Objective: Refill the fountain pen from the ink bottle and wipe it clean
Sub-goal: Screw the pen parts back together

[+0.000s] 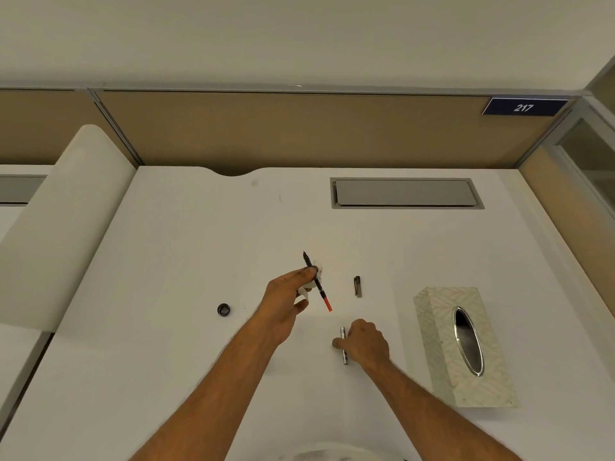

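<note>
My left hand (289,296) holds the inner part of the fountain pen (317,283) above the white desk, nib pointing away, red converter end toward me. A crumpled white tissue (314,265) is pinched in the same fingers against the pen. My right hand (364,344) rests on the desk with its fingers on the silver pen barrel (343,341), which lies flat. The black pen cap (357,286) lies on the desk to the right of the pen. A small round dark ink bottle (224,309) stands to the left of my left hand.
A patterned tissue box (442,344) with an oval chrome-rimmed opening stands at the right. A grey cable hatch (406,193) is set into the desk (186,261) farther back. A tan partition closes the back, and a white divider rises on the left.
</note>
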### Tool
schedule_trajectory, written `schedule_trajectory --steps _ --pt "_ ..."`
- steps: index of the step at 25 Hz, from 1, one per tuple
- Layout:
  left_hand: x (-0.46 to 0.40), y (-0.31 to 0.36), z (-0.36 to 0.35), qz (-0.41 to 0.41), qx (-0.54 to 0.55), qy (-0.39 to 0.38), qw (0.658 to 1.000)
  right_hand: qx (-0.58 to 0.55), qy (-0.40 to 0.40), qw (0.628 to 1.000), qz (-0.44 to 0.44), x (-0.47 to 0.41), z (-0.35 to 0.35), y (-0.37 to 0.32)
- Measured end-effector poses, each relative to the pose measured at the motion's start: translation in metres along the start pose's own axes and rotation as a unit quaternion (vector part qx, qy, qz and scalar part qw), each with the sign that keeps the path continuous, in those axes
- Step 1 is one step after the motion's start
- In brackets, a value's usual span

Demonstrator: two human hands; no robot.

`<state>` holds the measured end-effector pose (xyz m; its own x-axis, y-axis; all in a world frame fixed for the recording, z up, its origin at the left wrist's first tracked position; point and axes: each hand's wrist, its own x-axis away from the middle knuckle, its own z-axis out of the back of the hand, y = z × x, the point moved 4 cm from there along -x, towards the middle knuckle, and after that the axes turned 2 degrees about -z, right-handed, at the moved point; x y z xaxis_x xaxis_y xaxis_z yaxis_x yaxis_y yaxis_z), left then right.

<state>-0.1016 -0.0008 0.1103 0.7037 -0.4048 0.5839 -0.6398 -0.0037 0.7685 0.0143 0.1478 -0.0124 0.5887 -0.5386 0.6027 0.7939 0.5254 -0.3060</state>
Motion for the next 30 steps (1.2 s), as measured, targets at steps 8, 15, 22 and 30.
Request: schedule_trajectory --steps 8,15,22,30 --pt "0.005 0.005 0.005 -0.004 0.011 0.023 1.0 0.036 0.01 0.999 0.022 0.0 -0.003 0.002" --pt "0.018 0.011 -0.012 -0.018 0.009 0.018 1.0 -0.14 0.02 0.987 0.073 0.013 0.041 -0.01" --pt "0.036 0.029 -0.03 -0.053 0.021 0.029 0.998 -0.3 -0.009 0.936 0.183 0.069 0.109 -0.031" --pt "0.046 0.027 -0.037 -0.063 0.047 0.041 0.996 -0.345 -0.04 0.905 0.247 0.101 0.134 -0.034"
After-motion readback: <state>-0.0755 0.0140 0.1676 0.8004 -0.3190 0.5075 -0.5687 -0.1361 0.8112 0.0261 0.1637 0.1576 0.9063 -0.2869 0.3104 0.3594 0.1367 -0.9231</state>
